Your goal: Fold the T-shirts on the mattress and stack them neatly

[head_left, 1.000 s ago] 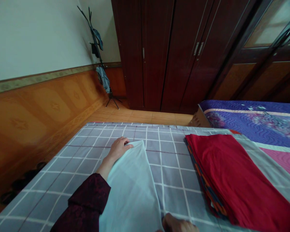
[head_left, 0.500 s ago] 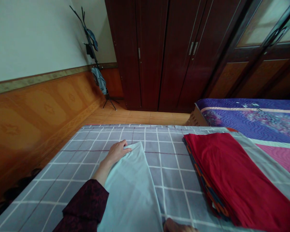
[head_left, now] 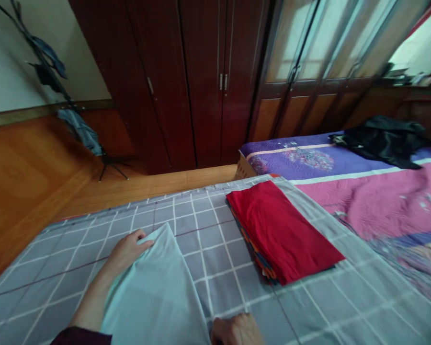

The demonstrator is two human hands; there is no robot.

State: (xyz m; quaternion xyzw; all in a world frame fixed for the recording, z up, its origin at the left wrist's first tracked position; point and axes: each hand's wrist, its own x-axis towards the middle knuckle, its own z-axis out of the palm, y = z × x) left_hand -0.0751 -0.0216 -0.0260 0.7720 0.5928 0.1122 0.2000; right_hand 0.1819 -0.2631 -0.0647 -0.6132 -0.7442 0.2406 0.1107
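Pale sheet [head_left: 154, 292] edges by L hand [head_left: 127, 251], R hand [head_left: 235, 330].

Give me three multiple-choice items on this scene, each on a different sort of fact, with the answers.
1. Where does the folded red cloth lie? A) on the grey checked sheet B) on the floor C) on a wardrobe shelf
2. What colour is the crumpled garment on the purple quilt? A) white B) black C) green
3. How does the pale blue cloth lie? A) balled up B) hanging C) spread out on the sheet

1 A: it sits on the checks. 2 B: it shows dark on the quilt. 3 C: it stretches from the left hand toward the right hand.
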